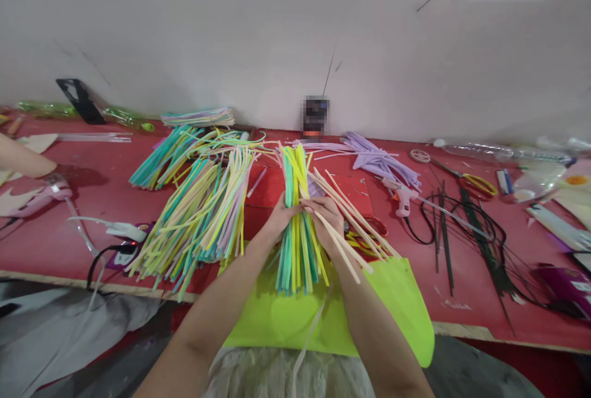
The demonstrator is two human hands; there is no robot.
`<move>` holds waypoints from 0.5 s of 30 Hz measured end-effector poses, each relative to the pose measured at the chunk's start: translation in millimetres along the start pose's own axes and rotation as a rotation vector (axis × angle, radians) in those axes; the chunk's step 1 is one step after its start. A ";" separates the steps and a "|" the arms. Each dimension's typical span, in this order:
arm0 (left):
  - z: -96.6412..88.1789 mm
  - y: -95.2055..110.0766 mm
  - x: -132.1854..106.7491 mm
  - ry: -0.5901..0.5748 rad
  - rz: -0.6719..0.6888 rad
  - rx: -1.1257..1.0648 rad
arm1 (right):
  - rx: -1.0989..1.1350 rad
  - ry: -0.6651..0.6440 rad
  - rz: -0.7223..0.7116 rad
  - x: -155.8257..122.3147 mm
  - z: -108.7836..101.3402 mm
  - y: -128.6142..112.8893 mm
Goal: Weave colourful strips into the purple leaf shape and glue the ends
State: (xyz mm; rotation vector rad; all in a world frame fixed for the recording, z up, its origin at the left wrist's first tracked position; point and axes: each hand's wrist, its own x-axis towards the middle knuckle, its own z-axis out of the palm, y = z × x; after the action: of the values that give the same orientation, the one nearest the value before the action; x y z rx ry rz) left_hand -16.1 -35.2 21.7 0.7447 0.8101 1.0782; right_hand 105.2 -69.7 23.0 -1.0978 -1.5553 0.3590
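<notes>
A bundle of green, yellow and teal pipe cleaners (295,262) stands in front of me, fanning out at its lower end. My left hand (281,218) is closed around its left side, near the middle. On the other side, my right hand (327,220) also grips the bundle, its fingertips meeting the left ones. Several loose peach pipe cleaners (344,247) slant down right across and beside my right hand; whether its fingers pinch them is partly hidden. Beneath lies a lime-green cloth (392,299) over the table edge and my lap.
Large piles of mixed pipe cleaners (184,225) lie left, purple ones (381,161) behind right. A pink glue gun (405,198), scissors (478,185) and dark green wires (482,244) are at right. A co-worker's arm (25,158) reaches in at left near another glue gun (44,198). A pale partition (207,47) rises behind.
</notes>
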 end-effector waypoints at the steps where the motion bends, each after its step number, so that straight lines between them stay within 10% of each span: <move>1: -0.7 1.4 1.2 0.031 0.030 0.000 | 0.011 -0.002 0.017 -0.2 -0.4 -1.0; 8: -14.1 14.9 12.2 0.284 0.093 -0.067 | 0.239 0.024 0.196 3.7 -7.3 -7.2; 15: -17.4 18.0 13.7 0.342 0.121 -0.086 | 0.820 0.690 0.502 22.1 -42.5 17.7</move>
State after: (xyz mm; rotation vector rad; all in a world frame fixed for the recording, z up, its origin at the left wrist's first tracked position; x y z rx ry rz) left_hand -35.6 -14.7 25.4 0.5486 1.0102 1.3632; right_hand 152.7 -56.9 36.7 -0.7954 -0.4143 0.7737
